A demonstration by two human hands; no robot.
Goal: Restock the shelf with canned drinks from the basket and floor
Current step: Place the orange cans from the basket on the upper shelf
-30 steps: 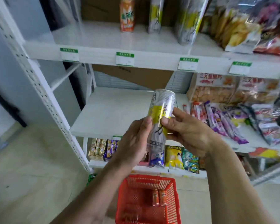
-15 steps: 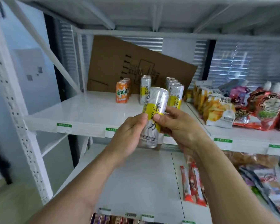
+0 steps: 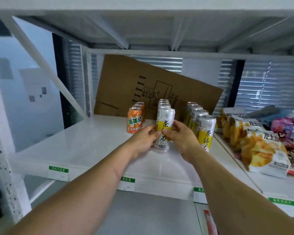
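Note:
A tall silver and yellow can [image 3: 165,121] stands upright on the white shelf [image 3: 85,146], at the front of a short row of like cans. My left hand [image 3: 145,139] grips its left side and my right hand [image 3: 180,139] grips its right side. Its base touches or nearly touches the shelf board. To its left stand short orange cans [image 3: 134,122] in a row. To its right runs another row of silver and yellow cans [image 3: 204,131]. The basket is out of view.
A brown cardboard sheet [image 3: 143,85] leans at the back of the shelf behind the cans. Snack bags [image 3: 261,150] fill the shelf's right part. A slanted white brace [image 3: 46,65] crosses the left side. Green price tags [image 3: 58,169] line the front edge.
The view rose from the lower shelves and red basket to the upper shelf. Both hands carried the can up and forward and set it down in front of the middle row.

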